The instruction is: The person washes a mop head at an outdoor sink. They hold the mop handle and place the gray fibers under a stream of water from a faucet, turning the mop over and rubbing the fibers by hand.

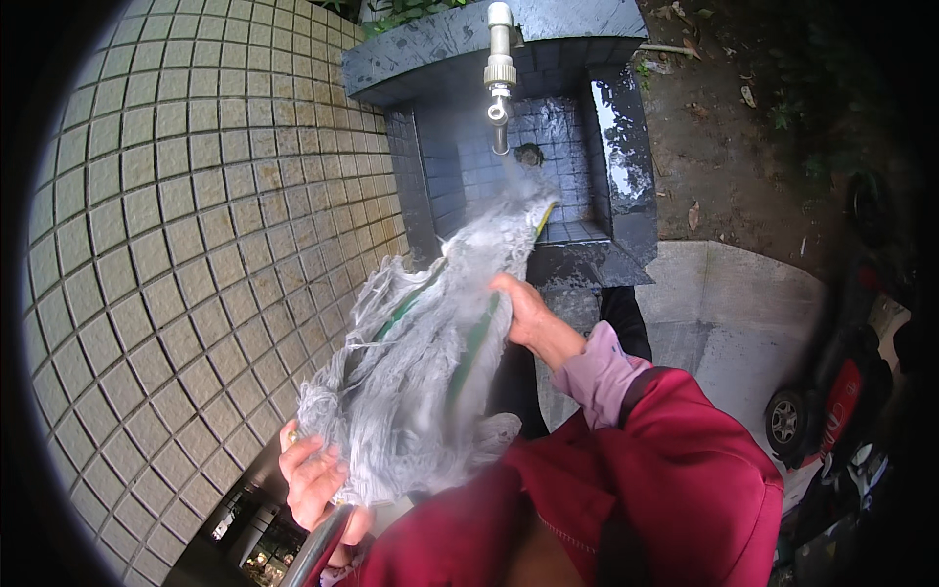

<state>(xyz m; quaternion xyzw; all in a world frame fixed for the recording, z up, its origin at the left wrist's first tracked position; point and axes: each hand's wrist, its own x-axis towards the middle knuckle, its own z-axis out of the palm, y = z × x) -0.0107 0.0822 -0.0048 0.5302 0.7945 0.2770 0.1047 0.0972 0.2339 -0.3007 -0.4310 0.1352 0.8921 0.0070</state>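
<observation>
A flat mop head (421,391) with soaked grey-white strands and green strips stretches from my body to the sink (626,264). Its far end lies over the sink's near edge, below the metal tap (499,73). Blurred spray hangs around that end. My right hand (533,323) is closed on the mop head's right edge, its thumb on top and its other fingers mostly hidden. At the near left corner, my left hand (313,479) grips the mop head with curled fingers. Beside this hand runs a metal tube (321,548); whether it joins the mop is hidden.
A beige tiled wall (196,245) rises close along the left. Right of the sink are bare soil (724,147) with leaves and a concrete slab (719,323). A red and black wheeled object (831,411) stands at the far right. Green plants (411,15) grow behind the sink.
</observation>
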